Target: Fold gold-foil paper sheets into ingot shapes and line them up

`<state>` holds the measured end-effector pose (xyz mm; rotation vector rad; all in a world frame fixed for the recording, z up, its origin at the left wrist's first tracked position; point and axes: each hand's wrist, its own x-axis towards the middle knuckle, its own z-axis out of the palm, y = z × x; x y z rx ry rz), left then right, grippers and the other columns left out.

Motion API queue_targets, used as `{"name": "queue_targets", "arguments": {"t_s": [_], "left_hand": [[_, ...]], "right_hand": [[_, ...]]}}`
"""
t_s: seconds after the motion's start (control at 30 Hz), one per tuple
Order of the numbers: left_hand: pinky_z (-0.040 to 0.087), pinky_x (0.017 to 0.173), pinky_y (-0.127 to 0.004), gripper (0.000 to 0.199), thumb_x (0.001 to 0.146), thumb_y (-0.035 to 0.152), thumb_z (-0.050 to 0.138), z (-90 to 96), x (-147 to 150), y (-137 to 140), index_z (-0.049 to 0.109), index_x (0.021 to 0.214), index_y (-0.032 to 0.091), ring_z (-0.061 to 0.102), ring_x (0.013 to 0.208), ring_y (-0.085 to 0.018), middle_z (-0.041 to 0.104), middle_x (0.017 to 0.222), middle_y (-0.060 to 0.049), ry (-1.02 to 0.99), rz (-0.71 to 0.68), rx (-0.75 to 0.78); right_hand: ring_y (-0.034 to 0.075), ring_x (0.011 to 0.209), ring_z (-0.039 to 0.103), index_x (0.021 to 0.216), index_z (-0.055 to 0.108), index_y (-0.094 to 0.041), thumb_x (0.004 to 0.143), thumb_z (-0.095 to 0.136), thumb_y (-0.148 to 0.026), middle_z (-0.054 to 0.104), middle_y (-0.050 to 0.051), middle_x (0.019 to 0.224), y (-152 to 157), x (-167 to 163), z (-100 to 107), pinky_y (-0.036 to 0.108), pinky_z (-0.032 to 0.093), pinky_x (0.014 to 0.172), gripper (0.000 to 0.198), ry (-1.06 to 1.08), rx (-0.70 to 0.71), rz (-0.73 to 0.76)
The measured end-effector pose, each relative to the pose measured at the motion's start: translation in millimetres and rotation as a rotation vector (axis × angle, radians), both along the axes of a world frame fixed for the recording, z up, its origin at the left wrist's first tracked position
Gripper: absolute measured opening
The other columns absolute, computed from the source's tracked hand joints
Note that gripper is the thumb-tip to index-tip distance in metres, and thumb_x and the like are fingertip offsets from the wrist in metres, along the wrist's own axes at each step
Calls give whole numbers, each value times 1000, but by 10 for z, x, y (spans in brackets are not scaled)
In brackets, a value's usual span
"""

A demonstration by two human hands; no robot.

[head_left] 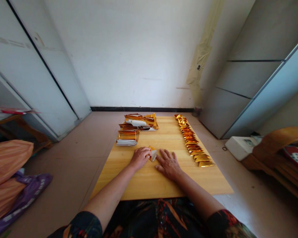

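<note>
On the wooden board (129, 178) lies a small sheet of gold foil paper (153, 154), its pale side partly showing. My left hand (140, 157) grips its left edge with curled fingers. Flat on the board, just right of the paper, rests my right hand (169, 163), fingers spread, the index fingertip at or very near the paper's edge. Stacks of gold-and-white foil paper (127, 137) sit beyond my left hand, with a further pile (139, 122) behind. A long row of folded gold foil pieces (191, 140) overlaps along the board's right side.
A white wall (139, 59) stands beyond the board. Grey cabinets (243, 79) rise at the right, near a white box (239, 147) and a wooden chair (275, 148). Orange and purple bags (12, 185) lie at the left.
</note>
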<state>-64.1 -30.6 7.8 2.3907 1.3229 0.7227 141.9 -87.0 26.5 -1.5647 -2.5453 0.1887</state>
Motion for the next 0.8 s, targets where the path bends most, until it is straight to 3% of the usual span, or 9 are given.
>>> {"name": "queue_targets", "arguments": {"t_s": [0.1,0.23,0.33,0.57,0.8], "left_hand": [[40,94,-35,24,75,9,50,7,0,-5,67,80,25,57,103,-18,66,109,-1,8,-4,13],[41,93,-35,22,76,10,52,12,3,-2,67,80,25,57,104,-19,66,109,-1,12,4,11],[41,93,-35,23,76,9,52,15,4,2,68,82,26,57,105,-19,66,109,-1,18,8,6],[41,93,-34,23,75,10,53,19,1,-3,68,82,26,56,105,-19,66,110,-1,26,5,0],[40,91,-34,7,75,22,62,73,22,-42,66,79,25,57,102,-19,65,108,0,34,20,6]], "right_hand": [[33,134,25,135,44,-33,89,38,-59,28,11,149,52,30,30,61,19,102,53,52,-12,7],[30,134,27,111,64,-30,82,56,-52,30,9,148,150,75,81,50,24,104,38,169,-49,-20],[30,135,25,100,70,-30,80,60,-49,31,6,148,226,42,104,48,23,105,29,218,-100,-65],[32,135,24,111,67,-35,83,57,-43,28,1,150,208,62,52,52,22,106,31,219,-95,18],[29,133,28,112,67,-32,83,58,-35,29,3,149,203,160,-9,48,25,105,30,255,-41,69]]}}
